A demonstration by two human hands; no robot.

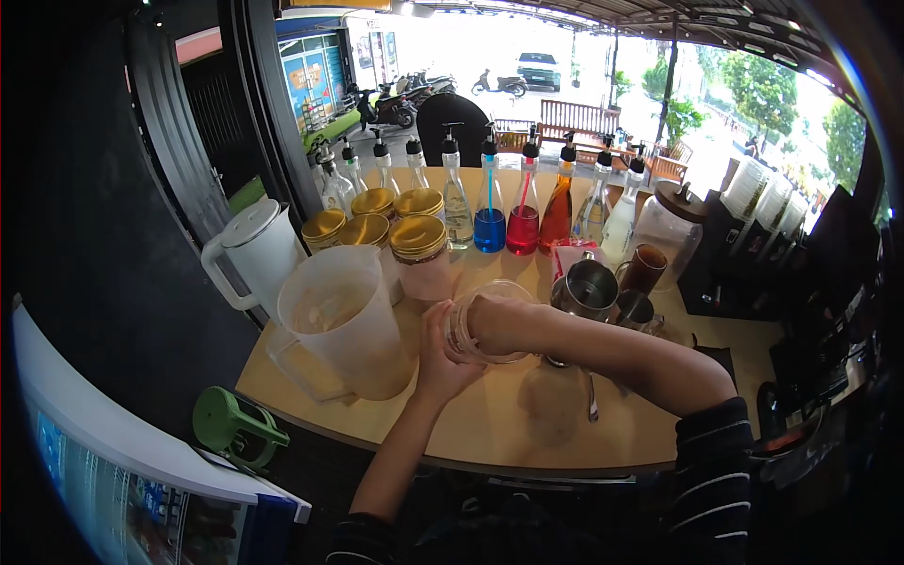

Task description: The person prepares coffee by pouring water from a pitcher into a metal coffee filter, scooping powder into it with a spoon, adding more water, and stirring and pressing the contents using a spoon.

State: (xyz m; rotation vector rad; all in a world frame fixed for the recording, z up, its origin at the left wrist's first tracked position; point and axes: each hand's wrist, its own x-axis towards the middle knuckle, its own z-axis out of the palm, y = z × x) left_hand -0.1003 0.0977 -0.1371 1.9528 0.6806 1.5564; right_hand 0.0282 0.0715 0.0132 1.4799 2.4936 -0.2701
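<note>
In the head view, my left hand (443,363) is wrapped around the side of a clear jar (459,331) just above the wooden counter. My right hand (494,325) reaches down into the jar's mouth, its fingers hidden inside. Close by on the left stands a large frosted plastic pitcher (353,315) with a brownish film inside. Behind the jar is a container with a gold lid (418,237). To the right of my hands sit a metal pitcher (589,287) and a glass mug with brown contents (645,268).
Pump bottles line the back of the counter (452,424), among them a blue one (490,226) and a red one (524,226). A white lidded pitcher (254,254) stands at left. A spoon (592,400) lies near my right forearm. At far right is a wooden-lidded glass jar (670,235).
</note>
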